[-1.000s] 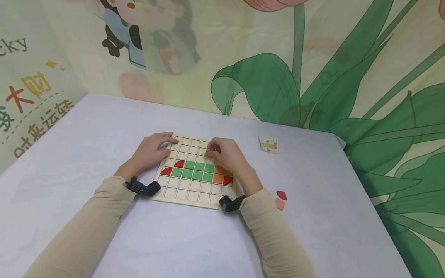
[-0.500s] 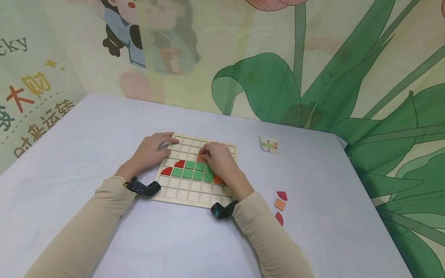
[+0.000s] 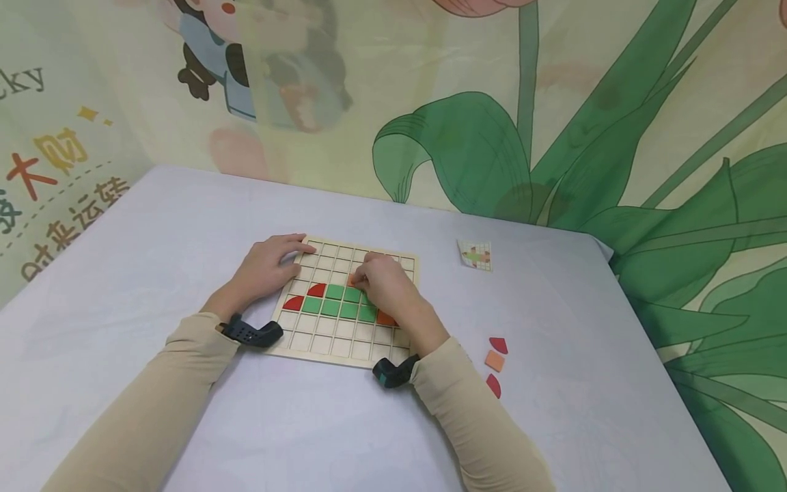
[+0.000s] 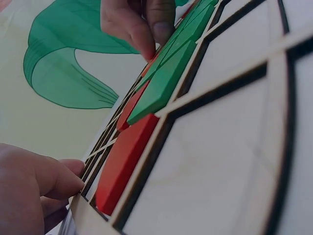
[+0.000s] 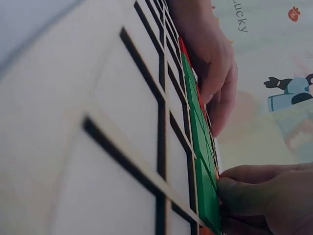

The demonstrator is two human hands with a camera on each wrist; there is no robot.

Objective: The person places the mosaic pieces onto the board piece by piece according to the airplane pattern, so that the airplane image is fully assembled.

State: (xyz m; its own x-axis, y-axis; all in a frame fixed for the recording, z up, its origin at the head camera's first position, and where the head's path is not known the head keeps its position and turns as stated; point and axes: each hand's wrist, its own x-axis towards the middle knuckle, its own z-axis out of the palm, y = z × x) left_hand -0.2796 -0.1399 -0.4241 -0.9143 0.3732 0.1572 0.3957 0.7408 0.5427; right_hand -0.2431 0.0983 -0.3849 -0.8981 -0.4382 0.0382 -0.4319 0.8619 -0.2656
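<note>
My left hand [image 3: 267, 265] rests at the left edge of a wooden grid board [image 3: 333, 345], index finger extended over its far left corner and thumb at the side. Above the green square tiles [image 3: 330, 308], my right hand [image 3: 390, 285] pinches a small orange tile [image 3: 351, 280] at the board's surface; its fingers partly cover it. In the left wrist view, two red curved-edge tiles lie in cells left of the green ones, the nearer red tile [image 4: 124, 166] being plainest. Another orange tile [image 3: 385, 318] shows beneath the right wrist, which hides the board's right part.
On the white-covered table [image 3: 590, 410], right of the board, lie a red curved piece [image 3: 499, 345], an orange square [image 3: 494, 360] and a second red piece [image 3: 494, 386]. A small printed pattern card [image 3: 475, 256] lies farther back. A patterned cloth [image 3: 344, 157] hangs behind.
My right hand moved left and slightly nearer with the orange tile, setting it down to the board above the green row. My left hand stayed put.
</note>
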